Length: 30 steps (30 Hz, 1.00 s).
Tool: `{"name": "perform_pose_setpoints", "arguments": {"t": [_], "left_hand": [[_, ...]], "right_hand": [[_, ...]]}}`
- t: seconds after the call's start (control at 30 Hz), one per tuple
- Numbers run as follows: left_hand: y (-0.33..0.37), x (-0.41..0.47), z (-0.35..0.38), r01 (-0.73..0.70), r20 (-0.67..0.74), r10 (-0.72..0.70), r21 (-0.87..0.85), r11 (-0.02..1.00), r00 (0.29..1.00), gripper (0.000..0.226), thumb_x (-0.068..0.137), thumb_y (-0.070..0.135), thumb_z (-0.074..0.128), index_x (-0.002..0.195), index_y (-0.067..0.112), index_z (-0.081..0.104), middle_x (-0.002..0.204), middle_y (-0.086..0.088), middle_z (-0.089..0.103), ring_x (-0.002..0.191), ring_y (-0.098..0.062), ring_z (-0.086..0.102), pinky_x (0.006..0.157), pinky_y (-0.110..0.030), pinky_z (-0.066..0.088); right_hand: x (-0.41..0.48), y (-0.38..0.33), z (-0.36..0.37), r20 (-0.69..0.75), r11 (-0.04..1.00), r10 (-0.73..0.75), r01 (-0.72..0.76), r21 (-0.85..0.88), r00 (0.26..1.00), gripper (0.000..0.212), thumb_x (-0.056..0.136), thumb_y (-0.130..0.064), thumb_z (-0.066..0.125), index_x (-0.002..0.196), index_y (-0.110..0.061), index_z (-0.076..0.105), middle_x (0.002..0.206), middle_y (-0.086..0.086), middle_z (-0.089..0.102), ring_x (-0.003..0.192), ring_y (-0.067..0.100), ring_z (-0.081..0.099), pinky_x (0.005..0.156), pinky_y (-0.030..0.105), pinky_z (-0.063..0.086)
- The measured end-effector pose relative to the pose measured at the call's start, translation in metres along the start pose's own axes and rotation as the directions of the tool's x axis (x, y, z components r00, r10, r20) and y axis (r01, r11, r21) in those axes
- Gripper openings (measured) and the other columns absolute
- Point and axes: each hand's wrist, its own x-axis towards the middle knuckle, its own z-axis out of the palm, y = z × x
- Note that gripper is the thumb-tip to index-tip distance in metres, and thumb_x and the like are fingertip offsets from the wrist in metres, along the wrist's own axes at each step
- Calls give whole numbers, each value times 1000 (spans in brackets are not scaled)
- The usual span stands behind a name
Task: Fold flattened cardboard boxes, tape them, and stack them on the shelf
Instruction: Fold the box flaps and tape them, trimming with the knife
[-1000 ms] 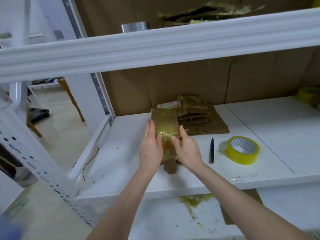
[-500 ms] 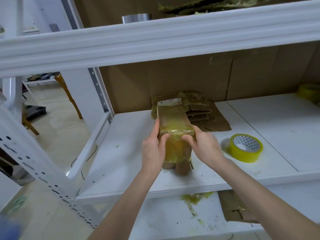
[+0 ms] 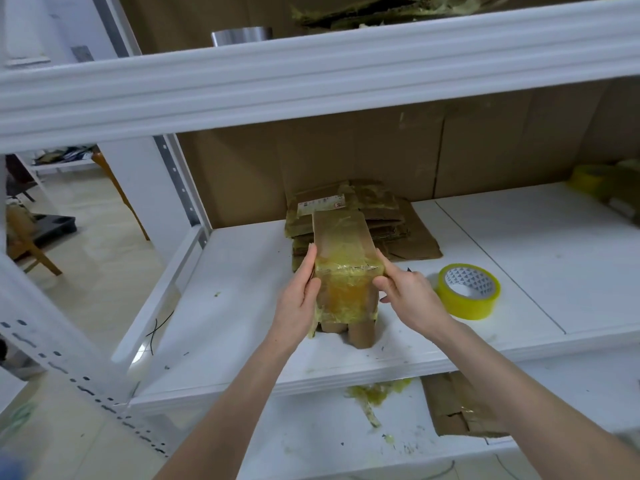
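White metal shelving fills the view, backed by brown cardboard sheets. On the middle shelf [image 3: 242, 289], near its front edge, a half-formed cardboard box [image 3: 343, 251] wrapped in yellowish tape stands up between two bare hands, and its loose lower flaps reach down to the board. The left hand [image 3: 298, 306] grips the box's left side, with its fingers [image 3: 307, 268] laid up along the wall and the thumb on the near face. The right hand [image 3: 412, 299] pinches the right near corner, its fingers curled round the edge. Just behind the box lies a stack of flattened boxes [image 3: 381, 216], also taped. A yellow tape roll [image 3: 467, 296] lies flat to the right of the right hand, near it but apart. On the lower shelf [image 3: 311, 438] are tape scraps [image 3: 374, 393] and a torn cardboard piece [image 3: 453, 407]. A shiny metal cylinder [image 3: 241, 35] sits on the upper shelf.
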Motion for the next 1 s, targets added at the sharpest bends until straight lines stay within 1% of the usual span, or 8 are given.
{"name": "perform_pose_setpoints", "arguments": {"t": [0.23, 0.33, 0.4, 0.5, 0.63, 0.77, 0.93, 1.0], "left_hand": [[0, -11, 19, 39, -304, -8, 97, 994, 952, 46, 101, 12, 39, 145, 25, 33, 83, -10, 64, 72, -12, 57, 62, -7, 42], [3, -10, 15, 28, -254, 9, 139, 990, 967, 43, 102, 15, 36, 142, 28, 28, 88, -3, 63, 74, -7, 55, 65, -6, 41], [11, -8, 10, -5, -225, 41, 160, 987, 974, 40, 103, 21, 34, 143, 24, 35, 101, 6, 62, 84, 0, 56, 73, -1, 39], [27, 4, 10, 25, -233, 33, 241, 970, 972, 44, 101, 39, 33, 141, 23, 44, 119, 4, 61, 108, -11, 57, 94, -23, 45], [37, 22, 7, 124, -243, -11, 454, 883, 970, 43, 103, 36, 25, 139, 28, 48, 113, -2, 56, 107, -18, 54, 87, -30, 40], [21, 7, 10, 60, -264, 0, 216, 975, 965, 39, 104, 28, 30, 139, 27, 46, 116, 16, 52, 104, 2, 46, 80, -1, 32], [1, 4, 18, 141, -169, -195, -289, 947, 966, 33, 103, 33, 32, 132, 44, 45, 136, 13, 51, 126, -5, 46, 105, -24, 40], [2, 3, 21, 154, -110, -219, -421, 894, 969, 34, 103, 35, 31, 131, 46, 44, 140, 13, 48, 129, -3, 44, 99, -18, 43]], "right_hand": [[-8, -13, 6, -92, 993, -30, 20, -115, 995, 47, 104, -29, 36, 150, -24, 30, 107, 1, 72, 93, 23, 66, 84, 33, 51], [-6, -3, -7, -25, 998, 20, -18, 59, 999, 32, 103, -34, 35, 105, -25, 66, 95, 7, 72, 92, 26, 67, 82, 41, 53], [-2, -6, -17, -39, 984, 104, -97, 150, 994, 47, 100, -48, 31, 75, -20, 59, 83, 4, 68, 85, 23, 65, 81, 41, 52], [8, -21, -20, -125, 967, 186, -160, 197, 975, 53, 92, -63, 38, 69, -18, 54, 68, -2, 61, 75, 20, 63, 76, 41, 54], [14, -28, -12, -203, 971, 186, -147, 189, 961, 48, 97, -50, 40, 72, -12, 54, 69, 6, 63, 73, 24, 65, 75, 45, 54], [5, -13, -16, -96, 889, 157, -98, 448, 983, 37, 101, -33, 41, 82, -12, 65, 83, 6, 68, 83, 22, 67, 74, 36, 59], [-2, 0, 0, 1, 598, 245, -152, 787, 970, 20, 98, -20, 53, 100, -16, 73, 94, -4, 73, 88, 11, 67, 83, 28, 56], [-3, 1, 15, 10, 503, 291, -162, 849, 957, 23, 98, -17, 54, 113, -18, 71, 107, -4, 72, 99, 13, 66, 87, 30, 53]]}}
